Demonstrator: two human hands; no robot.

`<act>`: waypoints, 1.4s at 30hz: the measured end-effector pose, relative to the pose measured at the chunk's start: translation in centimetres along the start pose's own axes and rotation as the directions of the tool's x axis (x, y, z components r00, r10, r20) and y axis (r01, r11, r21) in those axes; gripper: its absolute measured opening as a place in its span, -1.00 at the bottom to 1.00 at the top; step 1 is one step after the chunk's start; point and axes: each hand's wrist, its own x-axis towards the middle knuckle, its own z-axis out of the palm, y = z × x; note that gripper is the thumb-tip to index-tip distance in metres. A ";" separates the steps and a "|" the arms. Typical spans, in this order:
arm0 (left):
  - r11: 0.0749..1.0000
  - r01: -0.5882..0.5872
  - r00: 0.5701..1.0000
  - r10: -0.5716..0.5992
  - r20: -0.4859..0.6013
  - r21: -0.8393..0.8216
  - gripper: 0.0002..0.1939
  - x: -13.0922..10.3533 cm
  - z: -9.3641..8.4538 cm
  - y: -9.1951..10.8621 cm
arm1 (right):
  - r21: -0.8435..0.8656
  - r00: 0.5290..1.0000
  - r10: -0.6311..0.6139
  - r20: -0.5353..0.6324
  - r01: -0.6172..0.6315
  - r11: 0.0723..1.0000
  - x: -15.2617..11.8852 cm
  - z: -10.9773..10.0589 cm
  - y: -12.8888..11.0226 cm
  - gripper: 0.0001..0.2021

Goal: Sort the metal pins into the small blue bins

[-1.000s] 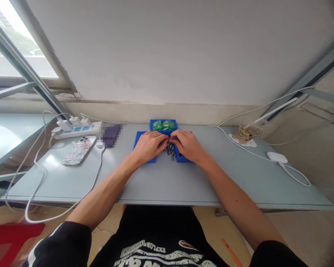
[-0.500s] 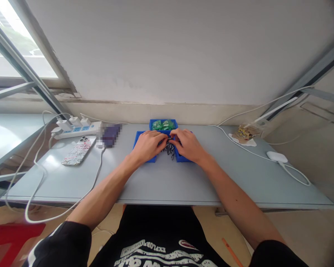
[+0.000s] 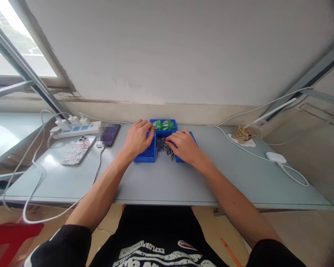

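Observation:
My left hand (image 3: 139, 138) hovers over the left blue bin (image 3: 144, 159), its fingers bent and its thumb apart from them, and I see nothing held in it. A few small pieces lie in that bin. Between the two front bins is a pile of small dark metal pieces that look like screws (image 3: 161, 145). My right hand (image 3: 183, 144) is at the right edge of the pile, over the right blue bin (image 3: 179, 160), and covers most of it. Its thumb and fingertips are pinched together; what they hold is too small to tell.
Behind stands a third blue bin (image 3: 163, 132) with green packets (image 3: 167, 124). At left lie a patterned phone (image 3: 78, 150), a dark phone (image 3: 111, 135) and a power strip (image 3: 80, 129) with cables. At right are a brown crumpled packet (image 3: 243, 134) and a white charger (image 3: 276, 157).
My left hand has moved left and away from my right hand, from above the pile to above the left bin. My right hand has stayed near the pile, with little shift.

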 end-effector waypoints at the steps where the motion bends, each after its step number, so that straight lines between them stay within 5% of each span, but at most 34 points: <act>1: 0.999 0.022 1.000 -0.022 0.002 0.025 -0.72 0.1 -0.3 -0.7 | -0.028 0.999 -0.011 0.043 0.013 1.000 0.1 0.1 -0.4 -0.77; 6: 0.980 0.108 0.988 -0.124 0.090 0.165 -0.72 -0.4 -0.2 -3.9 | -0.187 0.967 -0.077 0.245 0.125 0.974 0.7 0.7 -2.7 -0.82; 11: 0.971 0.137 0.973 -0.168 0.155 0.193 -0.74 -1.0 0.5 -4.9 | -0.245 0.947 -0.062 0.314 0.144 0.959 1.2 1.4 -3.4 -0.85; 19: 0.973 0.197 0.979 -0.200 0.021 0.117 -0.74 -0.5 0.0 -3.3 | -0.244 0.943 -0.040 0.329 0.126 0.961 1.3 2.6 -2.9 -0.81; 31: 1.000 0.006 0.993 -0.006 0.115 0.000 -0.73 -0.5 0.8 -0.5 | -0.237 0.926 0.047 0.374 0.047 0.971 1.4 2.0 -3.2 -0.81; 36: 0.999 -0.034 0.994 0.037 0.105 -0.034 -0.72 -0.4 0.6 -0.2 | -0.211 0.940 0.074 0.333 -0.002 0.977 1.4 1.2 -3.0 -0.81; 42: 0.983 -0.156 0.973 0.170 0.159 -0.094 -0.73 -0.7 0.7 0.2 | -0.169 0.995 0.041 0.095 -0.025 0.985 1.1 0.1 -1.4 -0.77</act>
